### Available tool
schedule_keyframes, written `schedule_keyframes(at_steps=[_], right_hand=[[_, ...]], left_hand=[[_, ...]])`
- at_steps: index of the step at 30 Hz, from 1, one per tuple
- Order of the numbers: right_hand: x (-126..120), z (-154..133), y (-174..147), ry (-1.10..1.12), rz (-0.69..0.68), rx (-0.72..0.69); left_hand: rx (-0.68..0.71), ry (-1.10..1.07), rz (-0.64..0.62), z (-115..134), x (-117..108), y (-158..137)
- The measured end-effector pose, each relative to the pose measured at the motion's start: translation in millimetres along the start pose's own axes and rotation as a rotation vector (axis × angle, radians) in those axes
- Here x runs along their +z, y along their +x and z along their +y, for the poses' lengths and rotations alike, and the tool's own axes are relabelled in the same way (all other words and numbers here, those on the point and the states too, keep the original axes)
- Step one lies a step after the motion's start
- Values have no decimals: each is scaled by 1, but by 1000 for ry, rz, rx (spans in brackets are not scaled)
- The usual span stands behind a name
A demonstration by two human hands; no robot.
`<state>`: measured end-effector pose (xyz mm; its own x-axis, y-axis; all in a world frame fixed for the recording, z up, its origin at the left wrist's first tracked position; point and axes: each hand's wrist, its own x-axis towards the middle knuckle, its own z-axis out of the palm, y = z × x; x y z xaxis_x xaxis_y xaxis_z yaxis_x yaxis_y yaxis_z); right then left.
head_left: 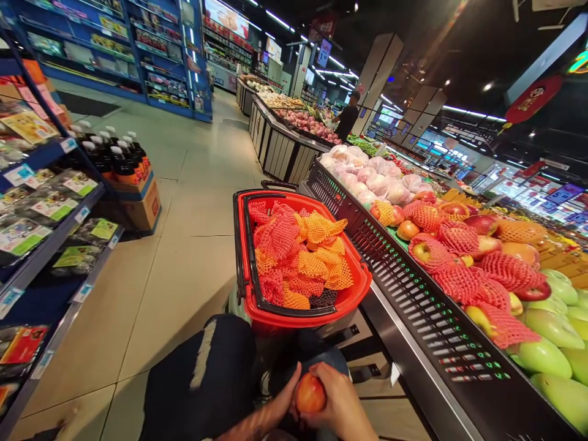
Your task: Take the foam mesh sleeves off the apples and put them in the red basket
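Right hand (339, 395), left hand (283, 399) — apple (310, 394) cupped between.

Single apple (310, 393), roundish, red-orange w/ paler yellowish tones in spots; skin's bare & slightly shiny, looks whole on the side that shows. It's held btwn L hand (286, 397) & R hand (339, 393), cupped from both sides, low in the view near btm edge, just R of ctr. Exact tilt unclear b/c its underside's hidden.
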<state>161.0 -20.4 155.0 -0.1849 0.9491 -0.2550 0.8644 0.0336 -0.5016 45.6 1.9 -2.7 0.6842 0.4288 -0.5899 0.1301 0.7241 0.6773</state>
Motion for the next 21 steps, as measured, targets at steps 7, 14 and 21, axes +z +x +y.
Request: schedule_keyframes(at_steps=[7,14,21], right_hand=[[-35,-20,1,1,-145,-64],[-172,-79,15,29,474,-291],[-181,-50,138,-110,427,-128]], left_hand=[[94,-470,-149,0,-7,-11],[202,-607,-84,1,-11,-6],[196,-589,-76,-4,-15,-6]])
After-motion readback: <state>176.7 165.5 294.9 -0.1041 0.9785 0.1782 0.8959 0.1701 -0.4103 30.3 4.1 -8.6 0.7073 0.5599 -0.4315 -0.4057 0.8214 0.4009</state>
